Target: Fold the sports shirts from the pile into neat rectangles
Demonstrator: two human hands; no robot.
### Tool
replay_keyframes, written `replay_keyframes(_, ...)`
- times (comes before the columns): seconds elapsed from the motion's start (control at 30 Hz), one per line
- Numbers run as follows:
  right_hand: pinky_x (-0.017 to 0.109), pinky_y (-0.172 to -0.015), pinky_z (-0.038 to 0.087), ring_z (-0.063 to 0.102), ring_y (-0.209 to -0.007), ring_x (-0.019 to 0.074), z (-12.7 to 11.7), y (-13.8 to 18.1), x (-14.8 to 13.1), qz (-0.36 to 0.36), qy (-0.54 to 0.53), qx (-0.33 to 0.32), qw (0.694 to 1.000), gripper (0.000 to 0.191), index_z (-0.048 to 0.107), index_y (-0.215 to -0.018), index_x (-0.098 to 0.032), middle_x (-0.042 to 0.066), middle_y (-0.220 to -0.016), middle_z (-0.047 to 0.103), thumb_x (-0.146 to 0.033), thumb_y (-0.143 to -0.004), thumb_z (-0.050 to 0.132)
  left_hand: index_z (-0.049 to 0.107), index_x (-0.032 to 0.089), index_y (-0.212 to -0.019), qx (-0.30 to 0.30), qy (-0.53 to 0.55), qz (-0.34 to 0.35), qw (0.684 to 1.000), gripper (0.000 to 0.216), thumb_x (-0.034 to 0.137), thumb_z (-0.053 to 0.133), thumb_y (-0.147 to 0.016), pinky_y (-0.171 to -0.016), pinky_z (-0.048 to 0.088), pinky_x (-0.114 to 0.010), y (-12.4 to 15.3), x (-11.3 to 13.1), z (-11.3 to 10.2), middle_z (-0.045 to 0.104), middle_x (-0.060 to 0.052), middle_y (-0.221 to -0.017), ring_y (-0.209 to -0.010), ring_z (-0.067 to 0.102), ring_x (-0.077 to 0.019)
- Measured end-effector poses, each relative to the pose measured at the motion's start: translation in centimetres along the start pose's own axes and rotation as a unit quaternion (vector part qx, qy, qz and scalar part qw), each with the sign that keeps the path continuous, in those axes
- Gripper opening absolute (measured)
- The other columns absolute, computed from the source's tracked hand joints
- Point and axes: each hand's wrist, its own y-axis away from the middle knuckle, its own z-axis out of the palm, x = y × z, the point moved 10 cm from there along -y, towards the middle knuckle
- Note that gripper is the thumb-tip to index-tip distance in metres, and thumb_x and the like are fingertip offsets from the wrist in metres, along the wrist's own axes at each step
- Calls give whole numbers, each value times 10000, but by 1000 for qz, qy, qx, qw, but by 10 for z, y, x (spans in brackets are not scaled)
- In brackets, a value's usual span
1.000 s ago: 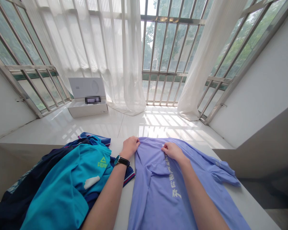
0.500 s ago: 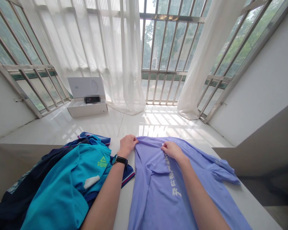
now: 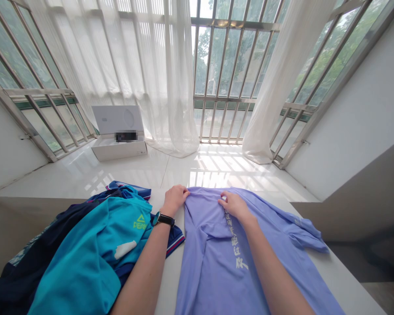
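Note:
A lavender shirt (image 3: pixel 213 267) with white characters printed down it lies spread on the white surface, one sleeve reaching to the right. At its upper left corner, my left hand (image 3: pixel 176 197) pinches the fabric edge between thumb and fingers; a dark-banded watch (image 3: pixel 164 219) is on that wrist. My right hand (image 3: pixel 234 204) rests over the shirt near the top of the printed characters. Its thumb and index finger are slightly apart, and a bit of the white print shows between them.
To the left lies a heap of clothes, with a teal garment (image 3: pixel 85 245) on top of dark navy ones (image 3: pixel 29 262). Farther back, an open white box (image 3: pixel 120 152) stands on the window ledge (image 3: pixel 180 168). White curtains (image 3: pixel 177 87) hang before barred windows.
My right thumb and index finger have parted a little and shifted slightly left. My left hand keeps its pinch on the shirt's corner, and the shirt looks nearly the same.

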Motion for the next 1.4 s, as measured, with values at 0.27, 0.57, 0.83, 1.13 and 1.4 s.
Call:
replay_keyframes(0.27, 260, -652, 374, 674, -909, 205, -3, -1, 1, 14, -26, 35, 999, 233, 661, -1094, -224, 46, -913, 750, -356, -940, 547, 766, 246, -936, -6, 3, -1, 1000, 201, 339, 588, -935, -773, 476, -262, -1, 1, 0, 744, -47, -1040, -973, 669, -212)
replay_keyframes(0.57, 257, -641, 363, 665, -867, 182, -5, -3, 3, 20, -52, 80, 995, 201, 703, -969, -251, 13, -900, 754, -338, -950, 522, 761, 252, -898, -2, 13, -2, 1000, 132, 316, 645, -895, -782, 471, -256, 0, 0, -1, 744, -28, -1007, -967, 667, -199)
replay_keyframes(0.83, 264, -615, 336, 658, -856, 192, -7, -1, 6, 37, -49, 103, 993, 195, 704, -916, -235, 29, -879, 747, -330, -940, 534, 729, 245, -922, 21, 12, -12, 1000, 170, 348, 593, -931, -758, 480, -273, 0, -1, -4, 730, -26, -1028, -961, 667, -209)
replay_keyframes(1.13, 263, -624, 340, 664, -877, 194, -7, 3, -4, 34, -63, 122, 990, 203, 685, -963, -245, 18, -904, 752, -339, -959, 505, 725, 227, -959, 22, -5, -38, 999, 220, 331, 531, -963, -751, 494, -293, 1, -8, 3, 726, -60, -1042, -947, 677, -222)
replay_keyframes(1.4, 251, -644, 360, 657, -870, 182, -20, 1, -3, 19, -66, 108, 992, 174, 688, -948, -235, 23, -907, 751, -317, -927, 537, 677, 220, -1090, 15, -18, 3, 1000, 218, 263, 505, -962, -813, 495, -305, 5, 13, -8, 673, -79, -1152, -1057, 637, -229)
